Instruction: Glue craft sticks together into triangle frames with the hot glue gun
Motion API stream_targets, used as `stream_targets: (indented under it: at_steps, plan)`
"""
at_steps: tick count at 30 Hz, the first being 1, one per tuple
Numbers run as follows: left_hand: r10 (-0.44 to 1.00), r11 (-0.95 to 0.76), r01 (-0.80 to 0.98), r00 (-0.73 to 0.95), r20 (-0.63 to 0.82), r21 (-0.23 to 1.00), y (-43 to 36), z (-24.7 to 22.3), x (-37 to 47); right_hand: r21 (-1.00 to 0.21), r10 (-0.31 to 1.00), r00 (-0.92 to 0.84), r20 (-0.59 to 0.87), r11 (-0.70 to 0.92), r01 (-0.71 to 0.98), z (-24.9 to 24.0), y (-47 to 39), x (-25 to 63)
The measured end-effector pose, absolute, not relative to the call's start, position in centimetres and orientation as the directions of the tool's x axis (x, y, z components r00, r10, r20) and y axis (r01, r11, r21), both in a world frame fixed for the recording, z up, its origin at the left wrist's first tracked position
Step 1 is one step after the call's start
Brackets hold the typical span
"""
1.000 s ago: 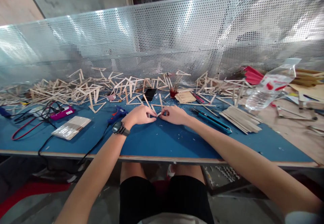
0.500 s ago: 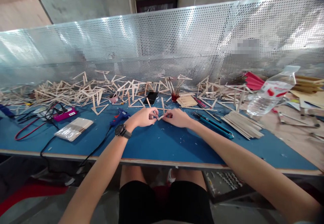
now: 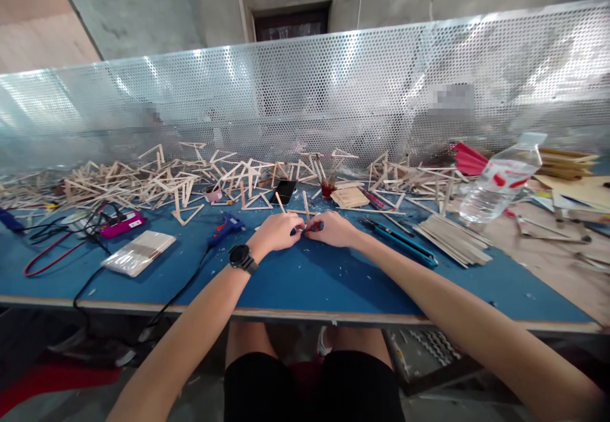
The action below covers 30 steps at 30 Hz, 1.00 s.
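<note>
Wooden stick frame (image 3: pixel 299 213) getting pinched at joint, left hand (image 3: pixel 277 231) and right hand (image 3: pixel 332 227) both closing narrow fingers on it. Looking half-built; glued triangles (image 3: pixel 157 177) piling behind, loose sticks (image 3: pixel 452 230) waiting.

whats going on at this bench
A person sits at a blue table and pinches a small frame of wooden sticks between the left hand and the right hand, fingertips meeting at one joint. A blue glue gun lies just left of the hands, a stack of loose sticks to the right, and heaps of finished stick triangles line the perforated metal screen behind.
</note>
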<state>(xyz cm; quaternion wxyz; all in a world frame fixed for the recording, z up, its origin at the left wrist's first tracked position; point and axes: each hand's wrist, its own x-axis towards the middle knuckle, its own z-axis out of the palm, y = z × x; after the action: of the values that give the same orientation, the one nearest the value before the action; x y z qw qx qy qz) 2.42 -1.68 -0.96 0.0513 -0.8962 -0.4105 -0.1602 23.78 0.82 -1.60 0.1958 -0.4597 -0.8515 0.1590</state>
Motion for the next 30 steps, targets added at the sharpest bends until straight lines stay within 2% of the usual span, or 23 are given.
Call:
stream_targets:
  at_steps: [5,10,14,19,25,30]
  plan:
    - [0.695,-0.677,0.736,0.635,0.338,0.006,-1.4,-1.2,2.7,-0.461,0.844,-0.499,0.198,0.529,0.712,-2.0,1.0,23.6]
    - [0.675,-0.704,0.709,0.650,0.348,0.040,-1.3,-1.2,2.5,-0.336,0.868,-0.451,0.208,0.497,0.800,-1.7,0.2,23.2]
    - [0.642,-0.744,0.661,0.664,0.384,0.101,-1.0,-1.1,2.0,-0.300,0.875,-0.439,0.204,0.483,0.823,-1.7,-0.1,23.1]
    - [0.655,-0.736,0.651,0.617,0.437,0.184,-0.6,-1.1,1.5,-0.311,0.868,-0.441,0.227,0.494,0.812,-2.0,0.0,23.2]
    - [0.678,-0.722,0.653,0.602,0.422,0.227,-0.8,-0.9,1.4,-0.331,0.861,-0.449,0.239,0.507,0.796,-1.8,0.4,23.6]
    - [0.686,-0.716,0.656,0.601,0.411,0.238,-1.2,-0.7,1.7,-0.389,0.802,-0.460,0.380,0.590,0.707,-1.8,0.6,23.6]
